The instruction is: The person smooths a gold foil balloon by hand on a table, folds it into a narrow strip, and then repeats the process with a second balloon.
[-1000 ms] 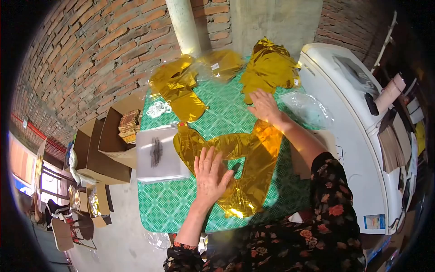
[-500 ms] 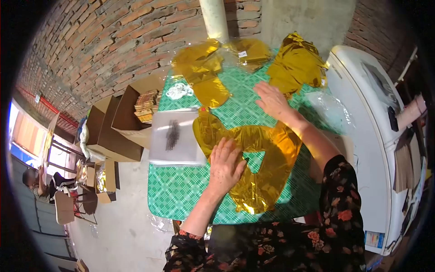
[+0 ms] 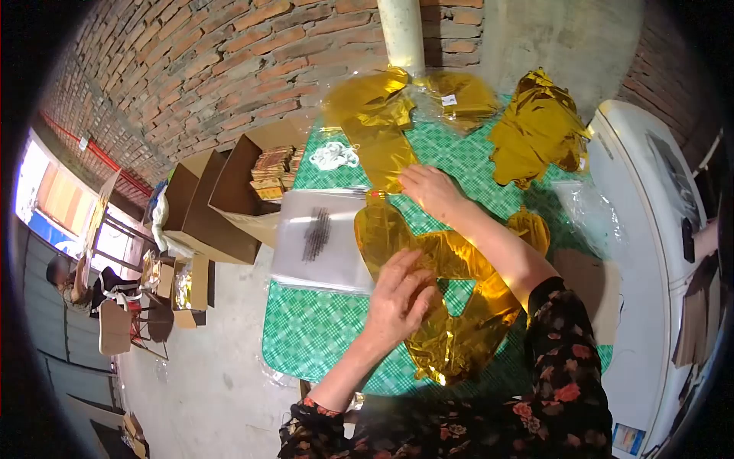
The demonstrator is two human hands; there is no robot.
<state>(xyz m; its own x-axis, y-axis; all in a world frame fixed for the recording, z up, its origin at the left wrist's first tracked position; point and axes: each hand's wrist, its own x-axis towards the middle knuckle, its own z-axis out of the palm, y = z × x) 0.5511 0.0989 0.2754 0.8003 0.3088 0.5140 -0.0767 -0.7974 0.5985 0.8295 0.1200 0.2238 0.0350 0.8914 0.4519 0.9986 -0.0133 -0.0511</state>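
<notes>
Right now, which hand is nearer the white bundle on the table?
Right. The right hand is right of the white bundle; the left hand is farther off, nearer the body.

Green plaid tablecloth (image 3: 306, 325), gold foil (image 3: 459, 336), black floral sleeve (image 3: 569, 367).

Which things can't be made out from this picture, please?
All in the head view:
- Whether the left hand pinches the gold foil: hidden by the hand itself.
- Writing on the white label: too small.
- The open carton's bottom: hidden by its walls and the bundles.
- The white appliance's far side: cut off by the dark border.
</notes>
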